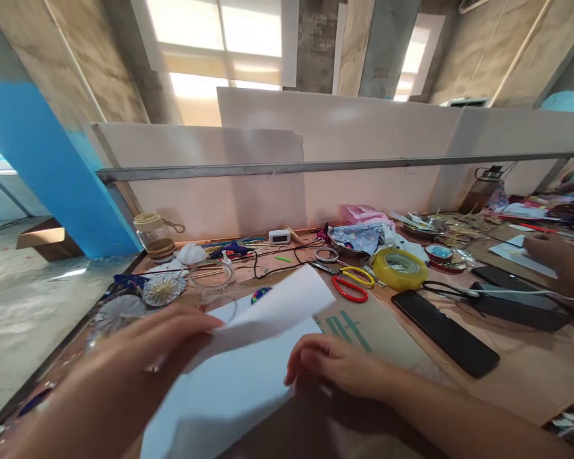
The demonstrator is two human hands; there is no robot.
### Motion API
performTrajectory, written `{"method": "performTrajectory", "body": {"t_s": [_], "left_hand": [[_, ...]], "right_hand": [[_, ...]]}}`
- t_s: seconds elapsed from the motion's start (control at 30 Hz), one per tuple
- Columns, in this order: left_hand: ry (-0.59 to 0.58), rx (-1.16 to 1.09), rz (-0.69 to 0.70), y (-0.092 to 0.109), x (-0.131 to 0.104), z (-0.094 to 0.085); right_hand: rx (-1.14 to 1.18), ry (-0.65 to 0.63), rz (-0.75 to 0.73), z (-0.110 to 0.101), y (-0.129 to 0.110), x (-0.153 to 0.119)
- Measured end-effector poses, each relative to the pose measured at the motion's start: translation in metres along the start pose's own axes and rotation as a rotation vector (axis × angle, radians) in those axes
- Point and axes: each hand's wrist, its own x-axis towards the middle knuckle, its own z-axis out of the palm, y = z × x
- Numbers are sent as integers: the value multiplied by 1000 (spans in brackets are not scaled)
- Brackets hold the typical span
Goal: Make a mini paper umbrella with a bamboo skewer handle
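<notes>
White paper (239, 363) lies in front of me over a piece of cardboard (358, 331) with green lettering. One part of the paper (291, 299) rises and curls over toward the back, and its underside is shaded. My left hand (172, 338), smeared by motion, grips the left edge of this raised part; its thumb is hidden. At the paper's right edge my right hand (325, 360) is closed, with curled fingers against the sheet. Behind the paper, a small round multicoloured item (261, 295) shows partly. Red-and-yellow-handled scissors (349, 284) lie beyond it.
A roll of yellow tape (399, 268), a black phone (444, 331) and a black box-like device (516, 306) lie to the right. Another person's hand (555, 255) is at far right. Pleated fabric rosettes (165, 288), a glass jar (154, 239) and a glue gun (232, 248) stand left and back.
</notes>
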Motion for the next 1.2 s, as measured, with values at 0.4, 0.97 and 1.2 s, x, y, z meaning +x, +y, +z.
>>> {"method": "performTrajectory", "body": {"t_s": [0.4,0.97,1.2], "left_hand": [[-448,-119,238,53,-30,112],[-472,-148,241,56,-45,126],[-436,-112,290,52,-43,125]], "right_hand": [[-241,260,57,-53,9,14],[-1003,384,-9,-79,41,5],[-1076,307,30,-71,33,-1]]}}
